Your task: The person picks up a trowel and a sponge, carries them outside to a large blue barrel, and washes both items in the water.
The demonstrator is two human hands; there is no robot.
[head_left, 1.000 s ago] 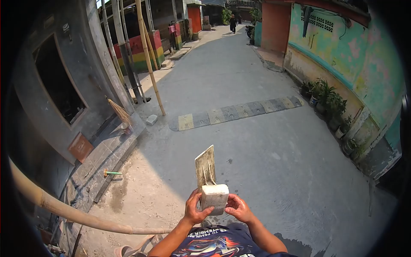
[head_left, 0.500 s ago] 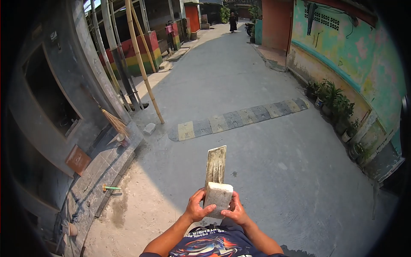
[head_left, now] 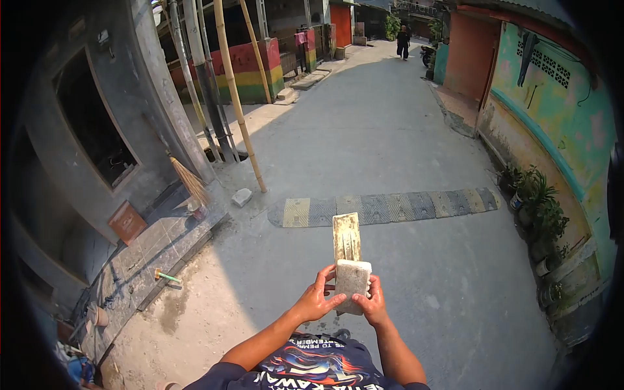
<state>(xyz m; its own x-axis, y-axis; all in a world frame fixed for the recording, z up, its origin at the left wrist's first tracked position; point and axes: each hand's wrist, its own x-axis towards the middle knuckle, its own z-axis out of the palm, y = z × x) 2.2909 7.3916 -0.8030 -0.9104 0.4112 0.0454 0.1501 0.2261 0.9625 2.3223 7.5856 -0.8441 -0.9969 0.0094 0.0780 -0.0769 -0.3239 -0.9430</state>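
Observation:
Both thumbs lie on the near face of a pale grey rectangular block point(head_left: 353, 281), held upright in front of my body. My left hand point(head_left: 318, 300) closes around its left side, fingers curled behind it. On the right side, my right hand point(head_left: 372, 303) grips it the same way. Behind the block, a long, flat, worn plastering float point(head_left: 346, 235) sticks up past its top edge, with ridges along its middle. The lower part of the float is hidden by the block and hands.
A yellow-and-grey speed bump point(head_left: 390, 207) crosses the grey lane ahead. To the left are a green-handled hammer point(head_left: 168, 276), a broom point(head_left: 190, 179), a stone chunk point(head_left: 242, 197) and a bamboo pole point(head_left: 235, 97). Potted plants point(head_left: 543, 207) line the right wall. A person point(head_left: 403, 43) is far up the lane.
The view has turned, so the lane and speed bump sit further right and look more level. My hands, with block and float, are slightly higher and further right in view.

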